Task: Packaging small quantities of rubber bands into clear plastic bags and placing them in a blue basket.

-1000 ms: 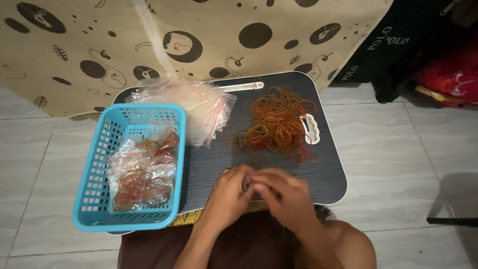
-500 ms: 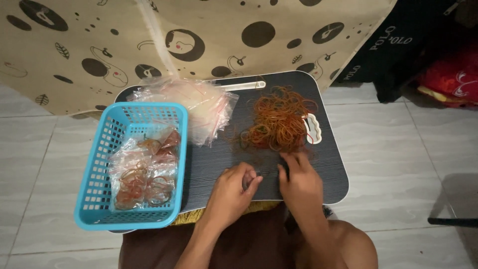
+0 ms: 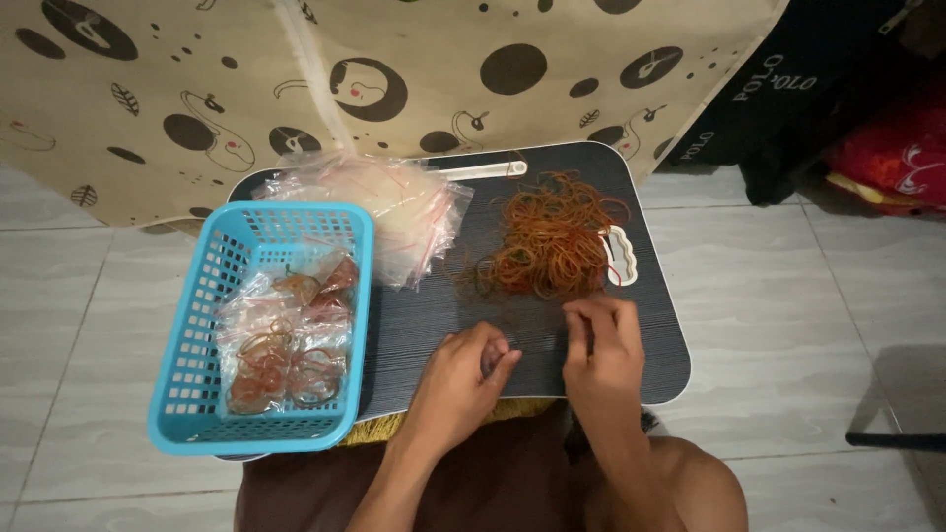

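A dark lap tray (image 3: 650, 335) carries a loose pile of red and orange rubber bands (image 3: 552, 241). My right hand (image 3: 601, 350) lies at the pile's near edge, its fingertips pinched down on a few stray bands. To its left, my left hand (image 3: 463, 374) rests on the tray with its fingers curled around a small bunch of bands, mostly hidden in the fist. A blue plastic basket (image 3: 197, 345) overhangs the tray's left side and holds clear bags filled with rubber bands (image 3: 286, 345).
A stack of empty clear plastic bags (image 3: 394, 202) lies at the tray's back left, partly over the basket. A beige patterned cloth (image 3: 394, 69) hangs behind. Dark and red fabric (image 3: 867, 138) sits at the far right on the tiled floor (image 3: 808, 296).
My hands were together at the tray's front. The right hand has moved away from the left and forward to the near edge of the pile; the left has stayed put.
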